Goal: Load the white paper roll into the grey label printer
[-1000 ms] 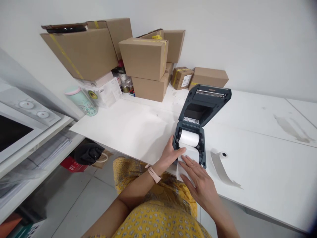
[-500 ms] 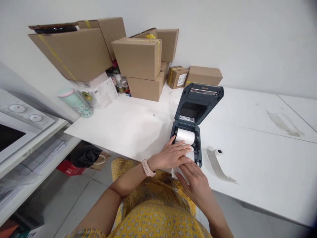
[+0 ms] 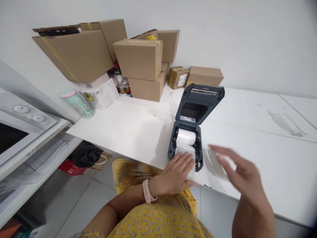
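Note:
A dark blue-grey label printer (image 3: 199,145) stands on the table with its lid (image 3: 210,102) raised. Inside it sits a white paper roll (image 3: 186,137), its paper drawn toward the front edge. My left hand (image 3: 177,173) lies flat with fingers stretched over that paper at the printer's front. To the right of the printer, my right hand (image 3: 244,175) hovers, slightly blurred, with thumb and fingers apart and nothing visible between them. Under its fingers is a loose curled paper strip (image 3: 215,162); the small roll at its end is mostly hidden by the hand.
Cardboard boxes (image 3: 137,59) are stacked against the wall at the back left. A mint-green tumbler (image 3: 80,105) leans near a white box (image 3: 105,94). A microwave (image 3: 27,115) stands on a shelf at the far left. The white table's front edge runs just before my body.
My right hand has left the printer's front and moved right, over the loose paper strip. My left hand has slid down from the rollers toward the front edge, uncovering the paper roll.

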